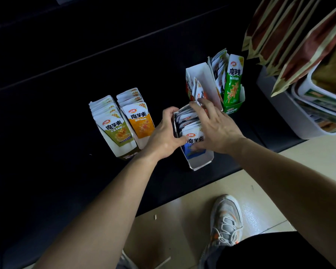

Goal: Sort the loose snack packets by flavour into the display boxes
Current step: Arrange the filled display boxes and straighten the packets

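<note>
Five white display boxes stand on a black surface. The box of blue packets (200, 162) is nearest me; my left hand (165, 133) grips its left wall. My right hand (213, 125) lies over the blue packets (190, 123) with fingers spread and straight, touching the row. To the left stand a box of olive-green packets (113, 125) and a box of orange packets (138, 115). Behind are a box with a few red packets (197, 88) and a green box (233, 107) with a bright green packet (233, 82) at its front.
A grey bin (285, 111) of printed packs stands at the right, with brown and gold bags (291, 35) hanging above it. The black surface's front edge runs diagonally above a pale tiled floor, where my grey sneaker (226, 220) stands.
</note>
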The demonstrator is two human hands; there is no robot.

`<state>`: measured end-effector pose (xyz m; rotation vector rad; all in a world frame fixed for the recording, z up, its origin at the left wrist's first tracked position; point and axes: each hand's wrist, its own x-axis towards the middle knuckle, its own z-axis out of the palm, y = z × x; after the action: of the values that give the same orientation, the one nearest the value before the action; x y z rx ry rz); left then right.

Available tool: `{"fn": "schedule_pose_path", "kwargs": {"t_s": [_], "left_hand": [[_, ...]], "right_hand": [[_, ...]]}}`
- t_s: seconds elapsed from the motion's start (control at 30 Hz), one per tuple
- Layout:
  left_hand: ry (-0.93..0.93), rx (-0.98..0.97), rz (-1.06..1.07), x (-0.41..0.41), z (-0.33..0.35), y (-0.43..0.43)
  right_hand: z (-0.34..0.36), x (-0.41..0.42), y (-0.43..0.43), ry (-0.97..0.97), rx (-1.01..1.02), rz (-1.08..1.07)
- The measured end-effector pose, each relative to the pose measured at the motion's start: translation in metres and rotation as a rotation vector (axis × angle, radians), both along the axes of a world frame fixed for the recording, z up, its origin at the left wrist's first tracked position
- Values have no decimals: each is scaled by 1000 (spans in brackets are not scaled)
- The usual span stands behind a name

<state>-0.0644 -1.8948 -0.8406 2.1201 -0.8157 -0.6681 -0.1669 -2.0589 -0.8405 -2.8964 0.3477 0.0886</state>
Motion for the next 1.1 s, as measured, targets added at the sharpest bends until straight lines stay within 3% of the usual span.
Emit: {"fn": "schedule_pose_path", "kwargs": {"t_s": [0.3, 0.4, 0.57, 0.77, 0.93, 1.1], "left_hand": [[-70, 71, 18, -2, -6, 3], [-73, 68, 43, -5, -7, 2], [-55, 30, 109, -13, -9, 2], [-8, 4, 213, -10, -8, 5], [-156, 116, 290, 9, 3, 0], [-139, 52, 369, 27, 7, 15]], "right_hand": [[-11, 0, 5, 15, 58, -28], [-14, -9, 3, -8, 226, -150], [-23, -28, 1, 202, 310, -221], [-28, -13, 23, 77, 466, -336], [-27, 17, 28, 39, 534, -393], [-27, 51, 25, 35, 575, -406]]}}
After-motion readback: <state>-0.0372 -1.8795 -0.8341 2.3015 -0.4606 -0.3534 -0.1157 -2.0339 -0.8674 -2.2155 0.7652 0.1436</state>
